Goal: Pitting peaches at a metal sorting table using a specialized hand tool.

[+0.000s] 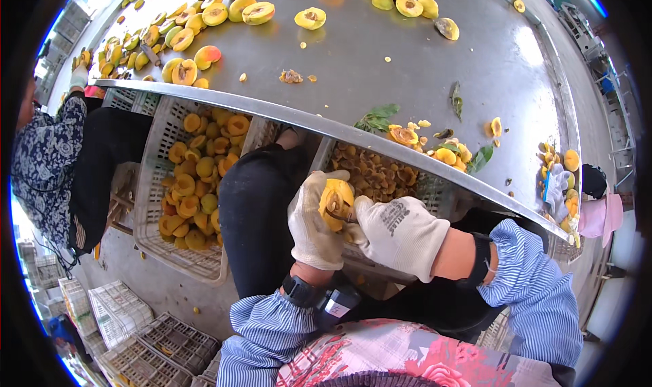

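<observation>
My left hand [316, 227], in a white work glove, grips a yellow peach half [337, 200] with its cut face turned up and to the right. My right hand [401, 234], gloved too, is closed close against the fruit. A thin dark curved blade [351, 218] runs from its fingers into the peach's brown hollow; the handle is hidden in the glove. Both hands are over my lap, just below the table edge. Behind them, a crate [324, 154] under the table holds brown pits and scraps [377, 171].
Peach halves [182, 39] heap at the far left of the metal table [407, 67]; leaves [378, 117] and scraps lie near its edge. A crate [146, 210] of peach halves stands left of my knee. Another person [51, 163] sits at far left. Stacked crates [170, 343] stand lower left.
</observation>
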The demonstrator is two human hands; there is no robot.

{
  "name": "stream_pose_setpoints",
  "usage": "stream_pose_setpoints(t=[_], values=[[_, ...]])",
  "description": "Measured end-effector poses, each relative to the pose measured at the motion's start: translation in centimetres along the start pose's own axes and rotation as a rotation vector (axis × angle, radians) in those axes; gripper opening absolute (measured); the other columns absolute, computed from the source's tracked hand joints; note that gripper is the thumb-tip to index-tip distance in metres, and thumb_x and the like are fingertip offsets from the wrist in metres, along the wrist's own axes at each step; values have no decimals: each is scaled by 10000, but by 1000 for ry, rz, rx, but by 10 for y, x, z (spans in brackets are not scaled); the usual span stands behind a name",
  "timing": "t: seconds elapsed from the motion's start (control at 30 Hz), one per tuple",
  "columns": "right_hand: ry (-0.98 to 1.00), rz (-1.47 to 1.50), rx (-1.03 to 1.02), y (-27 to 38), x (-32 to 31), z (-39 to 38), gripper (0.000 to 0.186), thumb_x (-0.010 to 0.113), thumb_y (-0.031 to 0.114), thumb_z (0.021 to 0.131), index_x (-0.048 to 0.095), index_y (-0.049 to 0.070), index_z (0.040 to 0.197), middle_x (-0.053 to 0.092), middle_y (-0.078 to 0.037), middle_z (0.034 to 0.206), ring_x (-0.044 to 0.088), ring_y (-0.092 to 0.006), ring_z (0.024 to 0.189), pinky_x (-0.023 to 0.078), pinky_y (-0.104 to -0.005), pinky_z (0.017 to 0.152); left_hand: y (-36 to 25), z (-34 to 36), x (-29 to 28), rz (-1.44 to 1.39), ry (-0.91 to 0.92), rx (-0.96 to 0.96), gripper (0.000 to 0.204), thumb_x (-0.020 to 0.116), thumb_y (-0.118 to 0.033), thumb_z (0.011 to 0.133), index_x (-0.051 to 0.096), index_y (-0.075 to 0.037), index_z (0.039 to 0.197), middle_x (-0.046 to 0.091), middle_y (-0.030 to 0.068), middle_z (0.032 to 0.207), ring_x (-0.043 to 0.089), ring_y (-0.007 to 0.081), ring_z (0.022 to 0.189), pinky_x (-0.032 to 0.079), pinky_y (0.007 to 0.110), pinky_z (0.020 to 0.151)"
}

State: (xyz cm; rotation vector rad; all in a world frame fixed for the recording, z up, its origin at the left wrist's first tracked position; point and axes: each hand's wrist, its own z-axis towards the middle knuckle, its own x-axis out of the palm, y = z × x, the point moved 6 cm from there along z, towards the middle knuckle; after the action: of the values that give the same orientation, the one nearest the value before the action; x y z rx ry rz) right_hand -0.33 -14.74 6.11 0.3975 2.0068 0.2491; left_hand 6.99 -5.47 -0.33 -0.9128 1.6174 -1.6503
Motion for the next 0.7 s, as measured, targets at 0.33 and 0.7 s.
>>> stream_pose_setpoints(t=[0.33,0.7], values=[[149,404,9,-12,-29,-3,452,483,387,1008,650,-31,972,679,-268,859,673,-438,854,526,-484,778,-21,9,6,33,187,54,348,450,-277,1060,622,14,1141,691,135,1140,665,189,962,531,328,920],[503,1525,152,-15,24,-7,333,540,360,1027,632,44,974,563,16,683,483,-45,510,370,-190,431,-40,11,0,-180,84,27,416,474,-323,1027,675,34,1095,706,111,1002,668,184,888,535,305,813]])
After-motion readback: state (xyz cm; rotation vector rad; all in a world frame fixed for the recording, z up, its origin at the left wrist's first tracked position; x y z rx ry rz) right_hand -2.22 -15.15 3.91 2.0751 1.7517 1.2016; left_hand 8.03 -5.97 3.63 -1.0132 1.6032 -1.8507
